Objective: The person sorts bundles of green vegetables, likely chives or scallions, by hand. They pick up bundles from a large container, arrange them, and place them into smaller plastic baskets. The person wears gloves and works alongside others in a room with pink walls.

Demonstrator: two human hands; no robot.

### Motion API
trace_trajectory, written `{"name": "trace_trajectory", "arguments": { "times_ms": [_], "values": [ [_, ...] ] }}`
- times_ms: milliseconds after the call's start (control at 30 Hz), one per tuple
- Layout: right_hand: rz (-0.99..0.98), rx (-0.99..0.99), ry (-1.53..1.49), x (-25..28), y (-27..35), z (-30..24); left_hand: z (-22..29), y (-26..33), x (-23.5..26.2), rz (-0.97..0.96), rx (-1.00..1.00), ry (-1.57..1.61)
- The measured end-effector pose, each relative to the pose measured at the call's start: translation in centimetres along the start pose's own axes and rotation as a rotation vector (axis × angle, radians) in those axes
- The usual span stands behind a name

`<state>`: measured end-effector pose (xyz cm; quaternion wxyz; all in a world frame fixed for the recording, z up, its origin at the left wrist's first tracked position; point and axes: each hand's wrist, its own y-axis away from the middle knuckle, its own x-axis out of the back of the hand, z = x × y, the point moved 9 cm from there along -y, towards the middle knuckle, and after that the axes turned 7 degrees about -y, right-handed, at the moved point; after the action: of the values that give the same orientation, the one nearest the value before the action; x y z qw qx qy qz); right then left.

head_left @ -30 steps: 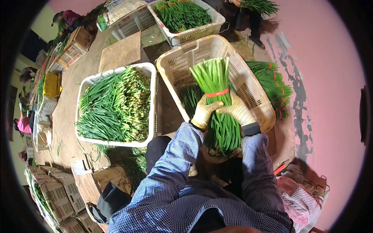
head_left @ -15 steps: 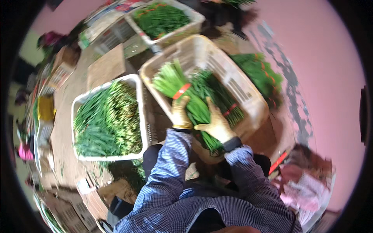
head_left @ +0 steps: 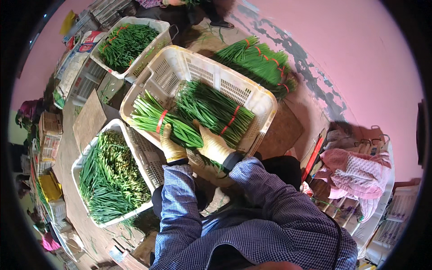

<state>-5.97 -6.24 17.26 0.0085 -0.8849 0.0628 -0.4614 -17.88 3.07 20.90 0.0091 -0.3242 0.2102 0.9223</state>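
Down into the crate goes the bundle — a second ago both hands held it upright over the rim, now it lies flat. That bundle of long green chive stalks tied with a red band (head_left: 164, 121) rests on the floor of the cream perforated plastic crate (head_left: 252, 96), touching a second red-banded green bundle (head_left: 216, 112) on its right. Left hand in a yellow work glove (head_left: 170, 145) has its grip closed round the stalk ends of the first bundle. Right hand in a pale glove (head_left: 215, 146) presses on the stalks beside it — fingers curled, though I cannot tell if it truly clasps them. Loose greens fill the white tray (head_left: 85, 157) at the left; more tied bundles (head_left: 263, 63) lie beyond the crate.
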Motion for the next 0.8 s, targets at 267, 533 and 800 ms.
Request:
{"name": "trace_trajectory", "arguments": {
  "times_ms": [267,533,800],
  "values": [
    [-0.113,-0.18,-0.568,5.6,-2.0,-1.8,-1.6,-2.0,1.1,-0.13,0.05,0.075],
    [-0.255,-0.499,-0.896,-1.8,-2.3,7.4,-10.8,-1.4,3.5,0.111,0.344,-0.185],
    [-0.25,-0.526,-1.439,-8.8,-6.1,9.2,-6.1,-0.1,4.1,-0.194,0.099,-1.397]
  ]
}}
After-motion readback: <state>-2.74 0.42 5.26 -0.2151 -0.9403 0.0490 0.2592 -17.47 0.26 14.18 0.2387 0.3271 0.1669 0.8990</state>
